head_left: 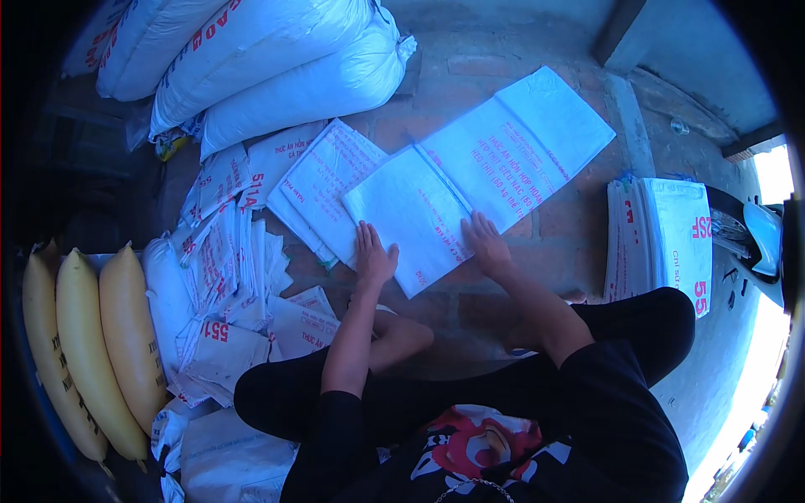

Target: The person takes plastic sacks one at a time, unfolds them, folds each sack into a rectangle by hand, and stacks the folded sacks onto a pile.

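A long white feed sack (549, 138) with red print lies flat on the brick floor in front of me, its near part folded over. My left hand (376, 254) rests on the left edge of the folded part, fingers stretched out. On the right edge of that same part lies my right hand (486, 243), its fingers also extended flat. Neither hand grasps anything. Just left of the sack, partly under it, is a small pile of folded sacks (314, 189).
Full white sacks (302, 88) lie at the upper left. Loose folded sacks (222, 260) are heaped at my left, beside yellow filled bags (92, 335). A neat stack of folded sacks (679, 239) stands at right, near a motorbike wheel (728, 222). My crossed legs frame the near side.
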The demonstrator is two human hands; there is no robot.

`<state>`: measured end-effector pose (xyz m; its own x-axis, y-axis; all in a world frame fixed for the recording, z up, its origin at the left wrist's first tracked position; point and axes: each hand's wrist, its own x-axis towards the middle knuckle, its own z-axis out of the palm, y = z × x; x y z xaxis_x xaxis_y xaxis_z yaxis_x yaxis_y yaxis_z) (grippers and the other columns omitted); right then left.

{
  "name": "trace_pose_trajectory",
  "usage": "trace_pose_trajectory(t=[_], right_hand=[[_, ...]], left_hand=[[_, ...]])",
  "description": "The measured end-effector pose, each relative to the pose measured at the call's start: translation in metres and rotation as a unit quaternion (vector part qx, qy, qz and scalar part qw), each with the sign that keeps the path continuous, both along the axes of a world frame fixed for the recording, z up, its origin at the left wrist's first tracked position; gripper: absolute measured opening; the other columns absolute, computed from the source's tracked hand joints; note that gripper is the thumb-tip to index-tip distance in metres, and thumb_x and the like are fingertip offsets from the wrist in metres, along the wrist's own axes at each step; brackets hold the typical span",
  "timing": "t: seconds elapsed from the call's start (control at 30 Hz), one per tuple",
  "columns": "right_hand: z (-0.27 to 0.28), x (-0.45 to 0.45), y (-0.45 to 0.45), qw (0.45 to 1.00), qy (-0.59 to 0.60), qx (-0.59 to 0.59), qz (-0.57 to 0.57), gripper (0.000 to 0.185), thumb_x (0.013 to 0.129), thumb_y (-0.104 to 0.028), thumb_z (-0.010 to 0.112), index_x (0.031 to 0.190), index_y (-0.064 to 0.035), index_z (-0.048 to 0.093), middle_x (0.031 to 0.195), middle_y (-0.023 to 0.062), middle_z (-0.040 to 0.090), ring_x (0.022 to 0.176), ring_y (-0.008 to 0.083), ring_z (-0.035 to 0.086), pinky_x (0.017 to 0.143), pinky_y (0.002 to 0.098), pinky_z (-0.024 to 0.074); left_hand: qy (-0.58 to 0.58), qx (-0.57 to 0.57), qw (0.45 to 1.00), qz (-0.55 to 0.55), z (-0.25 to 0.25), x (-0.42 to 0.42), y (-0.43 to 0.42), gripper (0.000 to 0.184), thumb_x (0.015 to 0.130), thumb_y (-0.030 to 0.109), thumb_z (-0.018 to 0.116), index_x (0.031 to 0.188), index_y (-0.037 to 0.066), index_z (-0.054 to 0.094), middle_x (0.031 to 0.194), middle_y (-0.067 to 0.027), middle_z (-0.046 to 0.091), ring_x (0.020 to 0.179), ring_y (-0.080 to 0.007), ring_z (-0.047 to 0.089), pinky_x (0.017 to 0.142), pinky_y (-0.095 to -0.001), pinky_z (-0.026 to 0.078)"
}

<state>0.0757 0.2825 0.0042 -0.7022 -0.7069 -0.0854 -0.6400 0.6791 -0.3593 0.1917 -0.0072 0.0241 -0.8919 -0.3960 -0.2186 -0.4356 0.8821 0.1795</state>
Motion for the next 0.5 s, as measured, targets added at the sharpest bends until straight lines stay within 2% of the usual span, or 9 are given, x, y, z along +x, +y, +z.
trace_pose_trajectory(t=[0.2,0.37,0.5], right_hand=[[0.008,-0.007,0.002,0.999,-0.023,0.015,0.016,0.058,0.096,-0.007,0.045,0.153,-0.0081,0.035,0.16,0.0251,0.028,0.15,0.0368,0.027,0.123,0.0461,0.0228],[0.007,-0.01,0.0,0.999,-0.046,0.022,0.016,0.06,0.094,-0.005,0.046,0.153,-0.0078,0.035,0.161,0.0246,0.027,0.151,0.0368,0.026,0.123,0.0457,0.0224],[0.007,-0.014,0.0,0.997,-0.075,0.027,0.015,0.069,0.089,-0.016,0.058,0.154,-0.0076,0.034,0.162,0.0254,0.024,0.151,0.0376,0.023,0.124,0.0452,0.0228]], left_hand=[[-0.076,-0.053,0.995,0.023,0.011,-0.029,-0.033,0.092,0.092,0.053,0.052,0.158,-0.002,0.02,0.167,-0.0166,0.014,0.156,-0.0321,0.007,0.126,-0.0489,0.006],[-0.141,-0.05,0.988,0.048,0.036,-0.059,-0.056,0.103,0.085,0.06,0.06,0.158,-0.001,0.021,0.168,-0.0163,0.013,0.156,-0.0326,0.006,0.125,-0.0496,0.008],[-0.186,-0.036,0.981,0.035,0.039,-0.073,-0.067,0.114,0.077,0.063,0.07,0.158,-0.002,0.019,0.168,-0.0164,0.012,0.155,-0.0343,0.006,0.125,-0.0512,0.009]])
